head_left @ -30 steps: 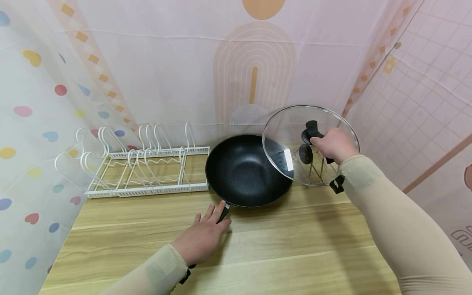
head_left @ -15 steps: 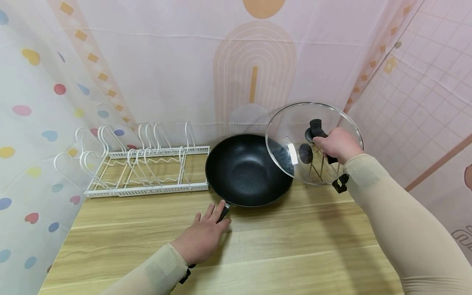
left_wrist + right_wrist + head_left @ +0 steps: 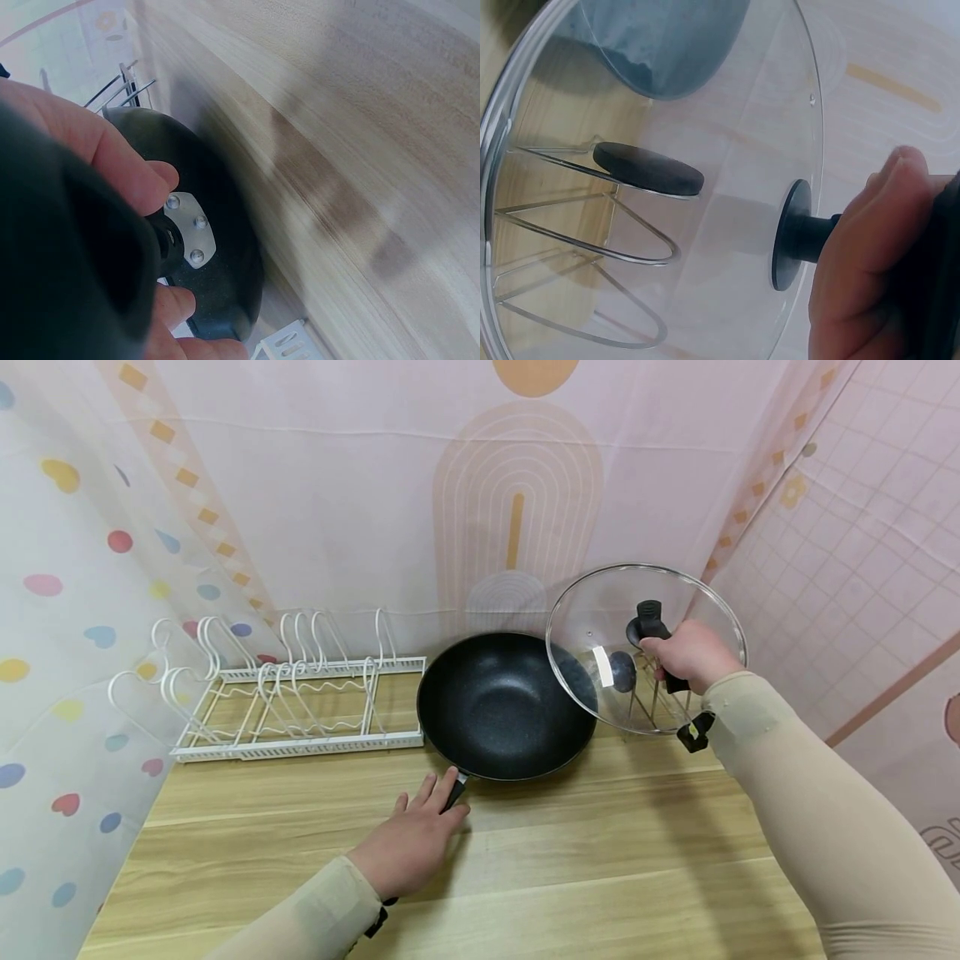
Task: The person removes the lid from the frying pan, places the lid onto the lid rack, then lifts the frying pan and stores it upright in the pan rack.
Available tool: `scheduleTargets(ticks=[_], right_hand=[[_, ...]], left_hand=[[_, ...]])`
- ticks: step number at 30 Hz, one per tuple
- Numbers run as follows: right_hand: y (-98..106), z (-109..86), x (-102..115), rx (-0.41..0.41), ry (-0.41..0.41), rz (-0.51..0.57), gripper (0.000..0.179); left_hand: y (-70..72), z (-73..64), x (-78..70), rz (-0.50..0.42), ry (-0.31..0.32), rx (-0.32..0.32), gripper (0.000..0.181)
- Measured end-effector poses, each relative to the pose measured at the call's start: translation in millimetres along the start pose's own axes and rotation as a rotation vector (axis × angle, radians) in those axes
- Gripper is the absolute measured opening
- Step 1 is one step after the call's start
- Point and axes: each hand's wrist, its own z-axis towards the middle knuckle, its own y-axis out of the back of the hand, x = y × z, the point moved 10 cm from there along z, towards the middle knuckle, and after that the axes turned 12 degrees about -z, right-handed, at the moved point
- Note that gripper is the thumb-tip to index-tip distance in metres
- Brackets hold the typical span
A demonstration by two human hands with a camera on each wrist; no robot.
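Note:
A black wok (image 3: 504,706) stands on the wooden table with its handle (image 3: 454,795) pointing towards me. My left hand (image 3: 408,843) holds that handle, thumb and fingers on either side of it. In the left wrist view a riveted metal bracket (image 3: 199,232) joins handle and wok. My right hand (image 3: 693,653) grips the black knob (image 3: 651,625) of a clear glass lid (image 3: 592,602) with a metal rim. The lid is raised and tilted, overlapping the wok's right edge in the head view. Through the glass shows a small wire rack (image 3: 592,240) bearing a black disc (image 3: 649,169).
A white pan rack (image 3: 300,745) with several curved dividers lies left of the wok, close to its rim. Patterned curtains (image 3: 337,510) hang behind and at both sides of the table (image 3: 570,868).
My right hand has moved the lid slightly to the right and up, away from the wok. The left hand and the wok have stayed in place.

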Motion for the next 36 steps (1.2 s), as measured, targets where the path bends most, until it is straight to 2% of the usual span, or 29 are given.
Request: scheduleTargets(ticks=[5,8,16,23,31,36], right_hand=[[-3.3,1.0,-2.0,0.009,-0.02,0.081,0.041],[-2.5,0.1,-2.4,0.002,-0.025,0.079,0.043],[0.3,0.3,-4.5,-0.013,-0.014,0.075,0.029],[-0.1,0.4,-5.8,-0.01,-0.016,0.102,0.027],[-4.0,-0.5,-3.1,0.0,-0.02,0.238,0.022],[0.4,-1.1,-4.7,-0.033,-0.018,0.213,0.021]], left_hand=[[0.0,0.3,0.3,0.009,-0.008,-0.009,0.049],[0.3,0.6,-0.1,0.015,-0.021,-0.018,0.052],[-0.6,0.8,0.3,0.006,-0.016,-0.007,0.052],[-0.1,0.6,0.1,0.004,-0.016,-0.006,0.053],[-1.0,1.0,1.0,0.011,-0.016,-0.009,0.05],[-1.1,1.3,1.3,0.011,-0.014,-0.01,0.048]])
